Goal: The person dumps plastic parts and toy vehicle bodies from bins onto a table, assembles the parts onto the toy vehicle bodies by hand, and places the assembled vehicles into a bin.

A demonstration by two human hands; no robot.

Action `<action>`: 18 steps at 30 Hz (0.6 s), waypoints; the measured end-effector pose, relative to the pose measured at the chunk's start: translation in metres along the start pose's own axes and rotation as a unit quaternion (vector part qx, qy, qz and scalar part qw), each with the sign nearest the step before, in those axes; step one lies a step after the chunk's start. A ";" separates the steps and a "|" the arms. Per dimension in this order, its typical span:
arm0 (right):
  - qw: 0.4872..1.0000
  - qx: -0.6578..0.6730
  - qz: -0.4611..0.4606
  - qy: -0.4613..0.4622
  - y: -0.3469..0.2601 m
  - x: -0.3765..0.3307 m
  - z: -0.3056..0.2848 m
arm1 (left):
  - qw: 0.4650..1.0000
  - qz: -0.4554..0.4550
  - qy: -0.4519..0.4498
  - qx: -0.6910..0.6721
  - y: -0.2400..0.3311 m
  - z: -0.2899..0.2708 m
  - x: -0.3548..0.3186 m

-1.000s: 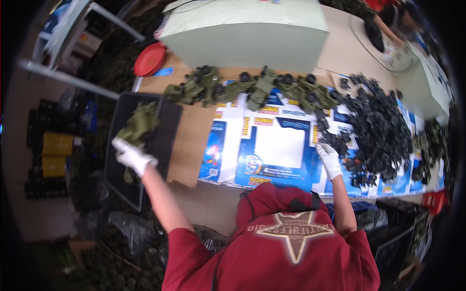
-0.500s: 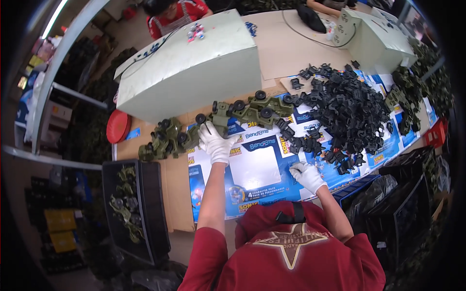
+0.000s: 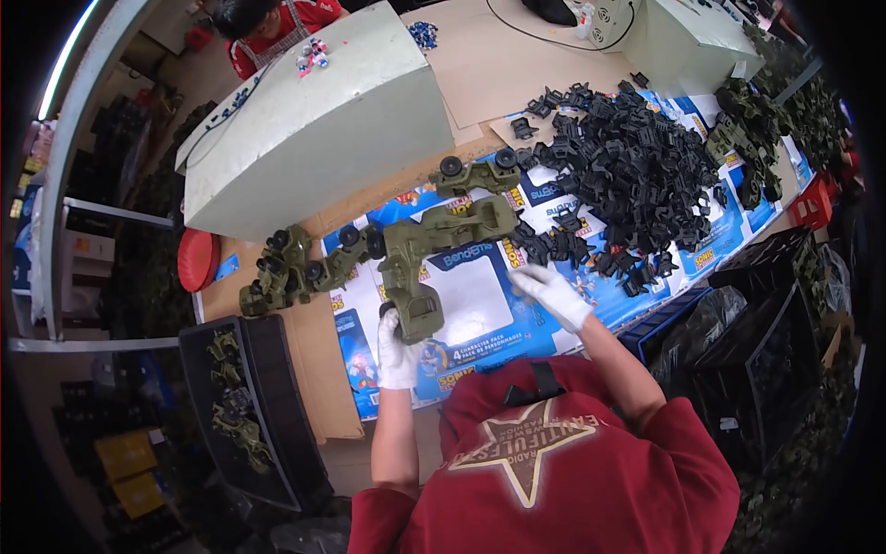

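My left hand (image 3: 397, 353), in a white glove, is closed on the near end of an olive-green toy vehicle body (image 3: 411, 277). The body stands lengthwise away from me above the printed sheet. Just beyond its far end lies another green toy vehicle body (image 3: 471, 223), touching or overlapping it; I cannot tell which. My right hand (image 3: 556, 297), also gloved in white, hovers over the sheet with fingers stretched out and nothing visible in them. It is nearest to several loose black plastic parts (image 3: 554, 244) at the edge of a big heap of black parts (image 3: 628, 166).
More green toy vehicles with black wheels (image 3: 475, 175) lie along the far side, others (image 3: 281, 268) at left. A large pale metal box (image 3: 323, 138) stands behind them. A red dish (image 3: 198, 260) and black crate (image 3: 249, 415) are at left. A person (image 3: 277, 32) sits opposite.
My left hand has taken hold of a green toy vehicle body and drawn it toward me. My right hand has shifted slightly left and its fingers have straightened. The whole view has moved.
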State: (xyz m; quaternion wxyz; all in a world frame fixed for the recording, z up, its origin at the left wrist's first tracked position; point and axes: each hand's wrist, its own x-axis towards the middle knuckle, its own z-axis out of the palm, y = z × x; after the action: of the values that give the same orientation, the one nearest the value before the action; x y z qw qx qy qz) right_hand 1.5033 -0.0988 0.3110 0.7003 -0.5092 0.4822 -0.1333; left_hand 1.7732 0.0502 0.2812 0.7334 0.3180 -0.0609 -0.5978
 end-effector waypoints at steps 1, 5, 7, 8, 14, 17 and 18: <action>0.998 0.043 -0.049 -0.016 -0.003 0.011 0.010 | 0.998 -0.045 0.009 -0.040 -0.010 0.010 -0.009; 0.941 0.276 -0.064 -0.187 -0.035 0.027 0.044 | 0.990 -0.125 -0.042 -0.050 -0.044 0.047 -0.039; 0.924 0.323 -0.049 -0.201 -0.037 0.024 0.049 | 0.975 -0.187 -0.076 -0.092 -0.049 0.048 -0.046; 0.902 0.370 -0.035 -0.220 -0.036 0.022 0.049 | 0.955 -0.244 -0.108 -0.129 -0.050 0.047 -0.047; 0.971 0.178 -0.078 -0.137 0.007 0.034 0.058 | 0.992 -0.052 -0.068 0.092 -0.031 0.049 -0.033; 0.973 -0.186 -0.104 -0.091 -0.024 0.014 0.059 | 0.945 -0.113 0.025 0.305 -0.036 0.050 -0.016; 0.942 -0.256 -0.191 -0.105 -0.011 0.043 0.046 | 0.951 -0.117 0.035 0.285 -0.040 0.041 -0.012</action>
State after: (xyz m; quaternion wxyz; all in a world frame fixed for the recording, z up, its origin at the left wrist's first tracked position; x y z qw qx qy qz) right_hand 1.5650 -0.1059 0.2978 0.5546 -0.7647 0.3177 -0.0821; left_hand 1.7171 0.0419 0.2955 0.5391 0.5389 -0.1656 -0.6257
